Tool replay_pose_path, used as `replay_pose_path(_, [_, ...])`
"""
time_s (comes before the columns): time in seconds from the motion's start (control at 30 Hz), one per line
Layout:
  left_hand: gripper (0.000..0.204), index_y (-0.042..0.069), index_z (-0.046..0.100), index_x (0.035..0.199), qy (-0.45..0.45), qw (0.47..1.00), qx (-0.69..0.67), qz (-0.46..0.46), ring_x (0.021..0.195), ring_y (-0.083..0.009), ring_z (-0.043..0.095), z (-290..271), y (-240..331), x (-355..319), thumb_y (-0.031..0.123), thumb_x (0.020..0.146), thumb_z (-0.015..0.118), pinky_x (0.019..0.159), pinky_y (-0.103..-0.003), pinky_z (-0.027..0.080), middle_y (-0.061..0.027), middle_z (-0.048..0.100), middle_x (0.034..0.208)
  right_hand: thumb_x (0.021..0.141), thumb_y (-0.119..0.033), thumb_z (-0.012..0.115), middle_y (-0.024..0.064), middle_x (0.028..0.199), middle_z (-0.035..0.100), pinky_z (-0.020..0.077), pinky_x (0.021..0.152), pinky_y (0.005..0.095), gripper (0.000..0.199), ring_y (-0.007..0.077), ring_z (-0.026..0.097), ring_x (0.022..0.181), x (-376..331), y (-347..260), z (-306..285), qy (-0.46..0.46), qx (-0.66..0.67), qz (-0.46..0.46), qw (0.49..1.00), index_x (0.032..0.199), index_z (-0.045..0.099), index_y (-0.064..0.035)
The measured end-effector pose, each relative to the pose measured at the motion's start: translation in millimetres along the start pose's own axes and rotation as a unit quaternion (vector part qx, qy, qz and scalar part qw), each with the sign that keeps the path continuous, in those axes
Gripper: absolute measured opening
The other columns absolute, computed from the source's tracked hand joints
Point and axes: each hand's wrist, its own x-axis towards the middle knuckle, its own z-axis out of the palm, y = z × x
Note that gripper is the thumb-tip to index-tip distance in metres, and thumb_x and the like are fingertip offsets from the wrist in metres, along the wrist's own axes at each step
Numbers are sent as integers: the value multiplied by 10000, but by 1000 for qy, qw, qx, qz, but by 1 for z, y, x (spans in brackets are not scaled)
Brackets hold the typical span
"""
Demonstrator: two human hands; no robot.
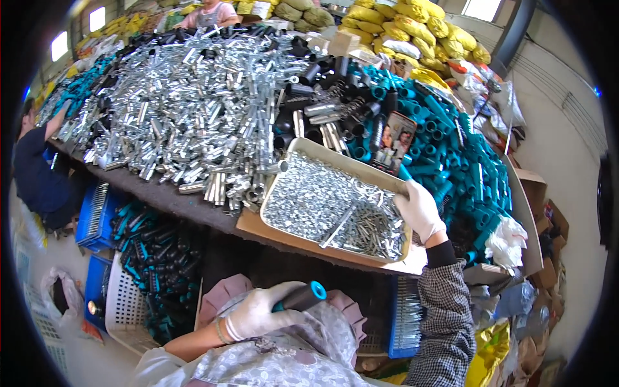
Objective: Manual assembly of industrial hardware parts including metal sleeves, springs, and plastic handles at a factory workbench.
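Note:
My left hand (264,314), in a white glove, is closed round a thick black handle (302,298) in front of my apron. The handle's teal end, with a dark round hole, faces up and to the right. At the right rim of a cream tray (269,205) is my gloved right hand (420,211), its fingers bent together; whatever lies under their tips is hidden. Tiny silver parts (309,193) fill the tray's left side, and small dull metal pins (377,226) its right. A thin metal rod (337,227) lies across its front. Teal tubes (433,134) are heaped beyond my right hand.
Shiny metal tubes (193,103) cover the table's left and middle. A phone (394,143) leans behind the tray. Below the table stand a white basket (126,303) of black-and-teal handles and blue crates (394,353). Other people (39,168) work at far left and behind.

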Motion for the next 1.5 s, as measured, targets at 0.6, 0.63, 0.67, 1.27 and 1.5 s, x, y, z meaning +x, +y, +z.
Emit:
replay_pose_path(0.6, [614, 40, 565, 1308, 25, 990, 111, 80, 889, -372, 708, -36, 1, 14, 317, 812, 799, 759, -402, 572, -201, 703, 1013, 960, -96, 591, 156, 838, 700, 552, 696, 326, 144, 280, 715, 751, -65, -188, -7, -119, 362, -85, 920, 1041, 682, -19])
replay_pose_path(0.63, [610, 43, 568, 1305, 45, 984, 144, 91, 890, -368, 709, -39, 1, 14, 314, 810, 799, 761, -403, 573, -198, 704, 1019, 959, -58, 568, 143, 855, 713, 554, 712, 315, 164, 259, 722, 767, -61, -192, -6, -135, 317, -89, 935, 1067, 681, -6])
replay_pose_path(0.67, [606, 46, 571, 1301, 65, 977, 177, 101, 891, -365, 710, -41, 0, 14, 311, 807, 799, 763, -403, 574, -195, 705, 1024, 953, -73, 593, 147, 834, 712, 559, 687, 327, 152, 280, 723, 752, -54, -196, -4, -129, 319, -91, 934, 1064, 683, -22])
replay_pose_path(1.27, [664, 1, 554, 1317, 205, 977, 43, 34, 890, -341, 720, -93, -44, 4, 249, 771, 842, 783, -368, 554, -216, 692, 976, 771, -159, 660, 36, 936, 600, 478, 767, 367, 94, 227, 599, 954, 219, -204, 63, -143, -322, -520, 778, 841, 718, -181])
replay_pose_path(1.5, [679, 67, 532, 1372, 158, 987, -5, -19, 888, -358, 711, -101, -47, 25, 303, 795, 801, 778, -379, 550, -218, 697, 968, 813, -174, 642, 48, 964, 598, 442, 788, 380, 126, 235, 594, 973, 212, -208, 77, -166, -394, -454, 781, 895, 738, -182])
